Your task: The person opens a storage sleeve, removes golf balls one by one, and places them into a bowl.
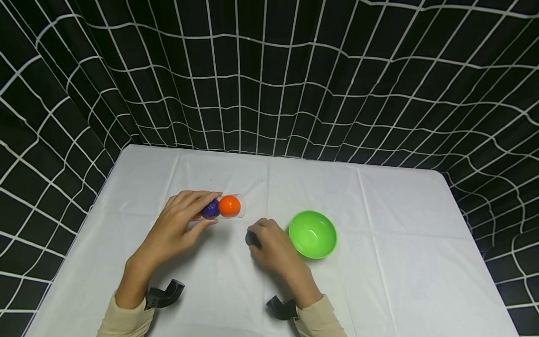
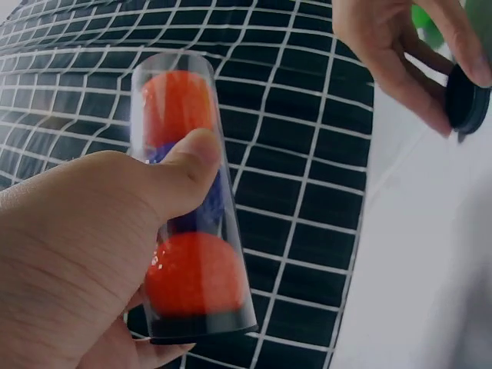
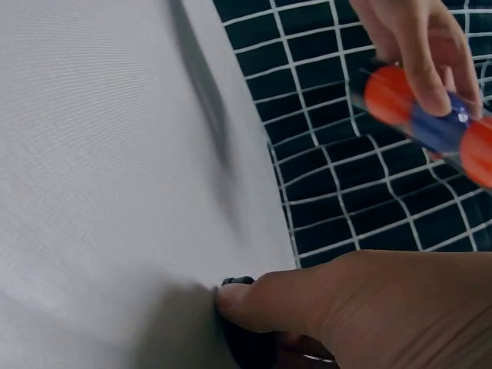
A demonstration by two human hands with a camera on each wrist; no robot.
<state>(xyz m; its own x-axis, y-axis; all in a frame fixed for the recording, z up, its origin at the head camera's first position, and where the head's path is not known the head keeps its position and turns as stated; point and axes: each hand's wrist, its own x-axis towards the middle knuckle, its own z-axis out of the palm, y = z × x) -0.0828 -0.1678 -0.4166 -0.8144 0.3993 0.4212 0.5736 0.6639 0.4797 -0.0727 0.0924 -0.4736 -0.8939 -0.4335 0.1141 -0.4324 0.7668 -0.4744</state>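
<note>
- Clear plastic tube with balls inside sits in the person's left hand, held on its side above the white cloth-covered table, thumb on the near side and fingers over the top; the sideways hold probably keeps the balls from rolling out.
- Inside it, an orange ball lies at the open end pointing towards the right hand, a purple ball sits behind it, and a second orange ball rests against the black base cap at the end in the palm.
- The left wrist view shows the thumb pressed across the middle of the tube, so the grip is a wrap-around one.
- The right hand is just to the right of the tube, with its fingers curled round a small round black lid, which it holds down at the table surface.
- The lid appears to belong to the tube's open end, which would explain why that end is uncovered.
- A bright green plastic bowl stands upright just beyond the right hand, on the side away from the tube, nothing visible inside it.
</note>
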